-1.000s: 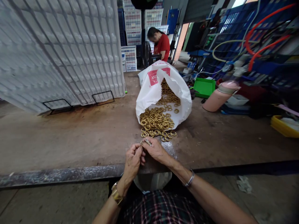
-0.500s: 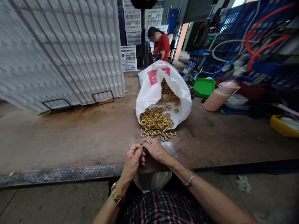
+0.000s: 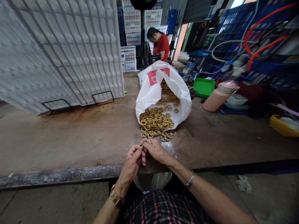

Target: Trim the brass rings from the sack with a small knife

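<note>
Close to the table's front edge, my left hand pinches a brass ring between thumb and fingers. My right hand meets it there, closed around a small grey blade-like tool whose exact kind is too small to make out. The fingertips of both hands come together at the ring and partly hide it. Just beyond them, a pile of brass rings spills from the mouth of a white plastic sack lying on its side. Several loose rings lie on the tabletop in front of it.
Stacked clear plastic trays stand at the left on the brown table. To the right are a pink bottle, a green tray and a yellow bin. A person in red sits behind the sack.
Both hands stay at nearly the same spot with the ring between them. The left fingers and the small tool have shifted slightly; the pile and sack are unchanged.
</note>
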The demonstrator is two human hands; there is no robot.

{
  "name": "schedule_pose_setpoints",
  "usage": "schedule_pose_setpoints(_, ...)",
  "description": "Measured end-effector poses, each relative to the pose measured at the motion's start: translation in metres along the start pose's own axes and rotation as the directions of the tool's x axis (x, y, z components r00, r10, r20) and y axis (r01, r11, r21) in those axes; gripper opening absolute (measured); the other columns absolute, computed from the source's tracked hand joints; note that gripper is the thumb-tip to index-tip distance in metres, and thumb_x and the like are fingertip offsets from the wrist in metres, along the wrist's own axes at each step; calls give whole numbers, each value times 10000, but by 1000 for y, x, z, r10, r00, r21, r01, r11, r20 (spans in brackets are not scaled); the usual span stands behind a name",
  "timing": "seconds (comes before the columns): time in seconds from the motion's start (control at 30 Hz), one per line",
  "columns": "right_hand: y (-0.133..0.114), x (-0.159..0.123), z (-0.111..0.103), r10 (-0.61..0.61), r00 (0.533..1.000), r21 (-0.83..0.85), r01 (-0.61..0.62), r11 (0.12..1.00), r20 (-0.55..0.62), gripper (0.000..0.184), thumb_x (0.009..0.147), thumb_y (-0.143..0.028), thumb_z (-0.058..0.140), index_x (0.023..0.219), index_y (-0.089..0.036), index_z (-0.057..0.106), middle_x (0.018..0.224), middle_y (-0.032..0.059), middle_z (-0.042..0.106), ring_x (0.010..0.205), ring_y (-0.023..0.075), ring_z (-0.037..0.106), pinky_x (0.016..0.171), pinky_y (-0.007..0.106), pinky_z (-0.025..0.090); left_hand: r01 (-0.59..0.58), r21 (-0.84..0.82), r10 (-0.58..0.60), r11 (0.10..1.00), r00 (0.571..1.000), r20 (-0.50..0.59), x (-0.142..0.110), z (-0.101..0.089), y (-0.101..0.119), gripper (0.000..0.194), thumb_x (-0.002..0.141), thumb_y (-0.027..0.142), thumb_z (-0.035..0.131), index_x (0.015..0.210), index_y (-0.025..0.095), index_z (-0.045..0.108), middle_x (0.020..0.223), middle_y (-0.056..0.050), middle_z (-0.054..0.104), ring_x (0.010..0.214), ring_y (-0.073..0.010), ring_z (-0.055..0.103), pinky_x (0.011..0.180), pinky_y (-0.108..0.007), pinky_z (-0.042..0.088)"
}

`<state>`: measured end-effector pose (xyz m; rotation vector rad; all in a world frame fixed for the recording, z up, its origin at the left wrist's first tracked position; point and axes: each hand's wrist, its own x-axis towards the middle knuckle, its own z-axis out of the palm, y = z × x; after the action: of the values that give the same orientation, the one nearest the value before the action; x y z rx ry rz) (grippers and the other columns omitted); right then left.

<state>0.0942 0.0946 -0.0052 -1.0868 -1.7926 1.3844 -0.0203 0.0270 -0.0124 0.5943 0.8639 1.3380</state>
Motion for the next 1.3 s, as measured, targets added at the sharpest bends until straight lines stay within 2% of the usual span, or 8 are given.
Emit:
schedule_pose_setpoints(0.17, -5, -3, 0, -48, 999, -60, 48, 997, 8, 208, 840, -280, 418, 720, -164, 541, 598, -29, 510, 587, 100, 487, 582, 216, 377, 3, 33, -2, 999, 1000, -24, -1, -1, -1, 236, 748, 367, 627, 774, 160, 517, 637, 29, 563, 475, -61, 502, 441, -176, 424)
schedule_pose_setpoints(0.37, -7, -5, 0, -72, 997, -190, 75, 979, 23, 183, 817, -294, 468, 712, -166, 546, 614, -26, 515, 581, 99, 451, 570, 215, 349, 19, 300, 13, 954, 994, -105, 0, -2, 1, 306, 748, 449, 591, 756, 150, 525, 591, 32, 542, 422, -55, 462, 385, -169, 391)
schedule_pose_setpoints(0.47, -7, -5, 1, -87, 996, -215, 88, 973, 16, 214, 833, -299, 439, 705, -165, 547, 623, -19, 517, 595, 103, 453, 578, 217, 347, 30, 365, 21, 931, 991, -134, 0, -3, 1, 308, 752, 457, 578, 749, 156, 516, 580, 41, 530, 400, -46, 434, 366, -161, 360)
schedule_pose_setpoints(0.57, -6, -3, 1, -64, 998, -147, 65, 987, 9, 224, 838, -278, 410, 700, -162, 542, 610, -22, 500, 592, 102, 458, 580, 217, 354, 16, 332, 26, 943, 992, -122, -1, -4, 0, 291, 758, 444, 576, 750, 161, 507, 583, 49, 516, 401, -42, 418, 371, -160, 357)
schedule_pose_setpoints(0.73, -1, -1, 2, -48, 999, -48, 49, 998, 4, 207, 827, -283, 427, 712, -158, 545, 604, -32, 486, 580, 97, 457, 569, 214, 357, 10, 184, 2, 983, 998, -65, -2, -4, -2, 256, 767, 407, 584, 756, 164, 501, 593, 53, 502, 417, -40, 417, 385, -161, 357)
schedule_pose_setpoints(1.0, -5, -4, 2, -29, 1000, -50, 29, 998, 8, 214, 840, -288, 412, 749, -159, 557, 590, -35, 485, 565, 97, 463, 557, 210, 356, 33, 37, -32, 999, 999, -30, -4, -3, -2, 277, 719, 406, 636, 734, 170, 493, 596, 47, 517, 422, -53, 442, 391, -178, 358)
schedule_pose_setpoints(1.17, -3, -4, 1, -63, 997, -201, 55, 978, -35, 201, 844, -240, 387, 735, -172, 541, 600, -21, 508, 576, 107, 471, 570, 216, 346, 32, 6, -32, 999, 997, -64, -5, -3, 0, 286, 703, 398, 653, 732, 172, 480, 594, 44, 535, 423, -60, 458, 395, -182, 365)
schedule_pose_setpoints(1.3, 1, -8, 2, -108, 994, -472, 108, 875, 28, 167, 820, -179, 394, 733, -187, 536, 634, 2, 550, 588, 121, 479, 564, 225, 306, -8, 24, 10, 1000, 994, -105, -4, -3, 1, 278, 713, 397, 648, 743, 171, 488, 599, 41, 543, 436, -61, 469, 408, -181, 372)
